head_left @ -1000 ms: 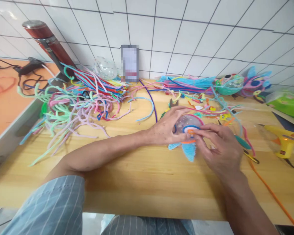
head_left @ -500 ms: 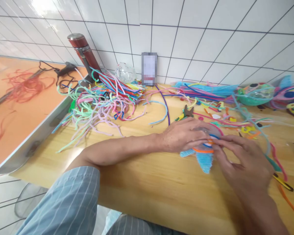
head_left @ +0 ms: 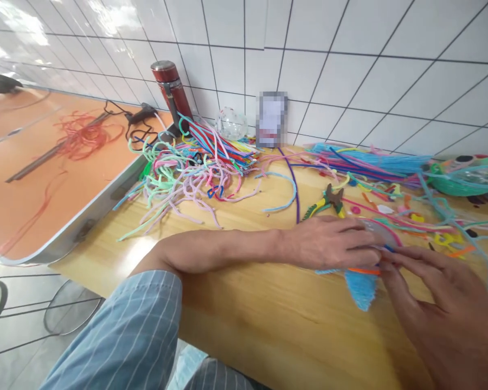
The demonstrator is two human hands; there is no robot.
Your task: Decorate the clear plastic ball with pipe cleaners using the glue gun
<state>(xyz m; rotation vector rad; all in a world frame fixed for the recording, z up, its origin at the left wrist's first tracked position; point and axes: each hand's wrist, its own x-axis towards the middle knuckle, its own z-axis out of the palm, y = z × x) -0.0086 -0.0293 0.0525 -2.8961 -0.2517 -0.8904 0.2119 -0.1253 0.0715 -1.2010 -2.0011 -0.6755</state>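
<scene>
My left hand [head_left: 333, 242] lies over a pipe-cleaner craft piece [head_left: 361, 291], its fingers bent round it and hiding most of it. A fuzzy light blue fin-like flap, an orange edge and a pink-rimmed translucent part show around the fingers. From the right, my right hand [head_left: 443, 298] reaches in, thumb and fingertips pinched together at the piece's edge. A bit of blue pipe cleaner [head_left: 389, 248] shows by those fingertips; the exact spot they grip is hidden. Just behind my left hand lie yellow-and-green handled pliers [head_left: 323, 203].
Loose pipe cleaners [head_left: 195, 184] spread across the table's left, by a red thermos [head_left: 173, 92]. A phone [head_left: 271, 119] leans on the tiled wall. Behind lie a blue pipe-cleaner bundle [head_left: 374, 161] and a green craft [head_left: 459, 176]. An orange table [head_left: 32, 200] adjoins at left.
The view has shifted left, so everything sits further right. My left fingers now cover more of the craft piece, hiding the blue ring and orange bit seen before. Both hands stay on it.
</scene>
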